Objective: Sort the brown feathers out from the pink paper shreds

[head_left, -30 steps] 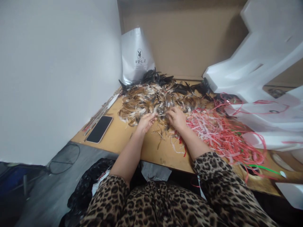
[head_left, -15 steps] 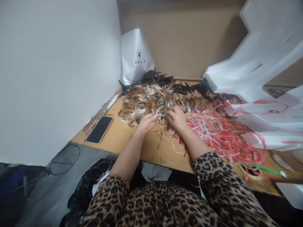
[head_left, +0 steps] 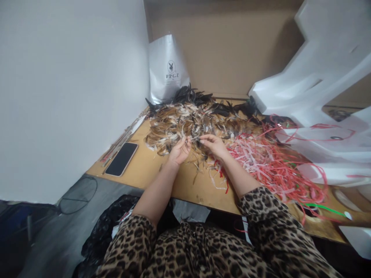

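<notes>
A broad heap of brown, white and black feathers [head_left: 168,123] lies on the wooden table just beyond both hands. My left hand [head_left: 179,151] is turned partly palm up at the heap's near edge, its fingertips pinched on a feather. Facing it from the right, my right hand [head_left: 215,146] is closed in a pinch on the same small feather, which spans the short gap between the hands. Its fine detail is too small to make out. A few loose quills and wisps lie on the table below the hands.
A tangle of red and pink ribbon strips [head_left: 269,166] lies right of my right forearm. White foam pieces [head_left: 290,92] stand behind it. At the left are a phone [head_left: 121,159] and thin sticks [head_left: 123,135]. A silver bag [head_left: 165,83] stands at the back.
My right hand has turned, its fingers now stretched left toward my left hand. My left hand has tilted more palm up and shifted slightly. The feather between them shows more clearly.
</notes>
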A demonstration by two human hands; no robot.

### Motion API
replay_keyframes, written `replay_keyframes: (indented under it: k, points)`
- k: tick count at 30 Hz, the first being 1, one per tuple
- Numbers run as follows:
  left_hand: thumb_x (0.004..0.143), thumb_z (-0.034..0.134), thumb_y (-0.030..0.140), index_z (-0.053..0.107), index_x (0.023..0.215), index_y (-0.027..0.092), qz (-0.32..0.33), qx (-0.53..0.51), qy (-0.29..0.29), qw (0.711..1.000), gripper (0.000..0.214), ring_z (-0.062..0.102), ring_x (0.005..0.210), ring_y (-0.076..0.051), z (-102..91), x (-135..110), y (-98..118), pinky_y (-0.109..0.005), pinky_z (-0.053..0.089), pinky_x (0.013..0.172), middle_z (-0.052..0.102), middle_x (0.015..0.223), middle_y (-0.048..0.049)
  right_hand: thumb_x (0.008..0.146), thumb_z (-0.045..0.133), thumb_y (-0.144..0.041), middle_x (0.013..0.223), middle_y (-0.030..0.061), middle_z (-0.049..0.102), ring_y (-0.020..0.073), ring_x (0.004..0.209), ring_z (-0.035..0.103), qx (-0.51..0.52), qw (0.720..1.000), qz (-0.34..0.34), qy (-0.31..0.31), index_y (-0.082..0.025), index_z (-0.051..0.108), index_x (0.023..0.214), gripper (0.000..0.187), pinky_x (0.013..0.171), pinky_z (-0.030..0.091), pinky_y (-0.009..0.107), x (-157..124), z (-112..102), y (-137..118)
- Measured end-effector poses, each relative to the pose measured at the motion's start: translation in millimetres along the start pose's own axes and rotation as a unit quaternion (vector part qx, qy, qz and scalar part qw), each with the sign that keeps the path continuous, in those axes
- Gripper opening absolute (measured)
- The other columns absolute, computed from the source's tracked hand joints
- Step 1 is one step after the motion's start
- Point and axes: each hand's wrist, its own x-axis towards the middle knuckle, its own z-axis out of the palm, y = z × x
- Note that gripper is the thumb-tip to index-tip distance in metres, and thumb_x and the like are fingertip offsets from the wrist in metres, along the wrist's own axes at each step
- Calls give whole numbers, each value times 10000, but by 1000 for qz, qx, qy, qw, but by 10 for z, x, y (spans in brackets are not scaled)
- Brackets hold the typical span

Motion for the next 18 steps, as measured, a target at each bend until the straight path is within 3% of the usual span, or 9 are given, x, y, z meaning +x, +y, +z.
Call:
replay_keyframes:
  k: [4, 13, 18]
  points:
    - [819, 498, 117, 621, 788, 155, -12, 44, -3, 999, 133, 603, 772, -59, 21, -20, -48, -157, 489, 706, 638, 863, -29, 548, 739, -359, 605, -40, 593, 53, 472, 428, 56, 998, 17, -40, -197, 661, 811, 319, 468, 317, 198, -64, 127, -16]
    - [796, 531, 114, 640, 799, 136, -40, 71, -62, 995, 111, 599, 707, -49, -32, 8, -86, -142, 464, 638, 658, 862, -33, 553, 733, -416, 494, -51, 526, 58, 436, 397, 46, 999, 7, 2, -188, 609, 630, 271, 435, 302, 198, -54, 131, 21]
    - [730, 629, 156, 638, 809, 124, -14, 143, -28, 989, 85, 603, 662, -65, -61, 43, -101, -154, 431, 560, 675, 849, -50, 571, 720, -410, 503, -51, 523, 62, 441, 395, 7, 1000, -12, 21, -181, 584, 609, 269, 453, 299, 208, -48, 67, -10]
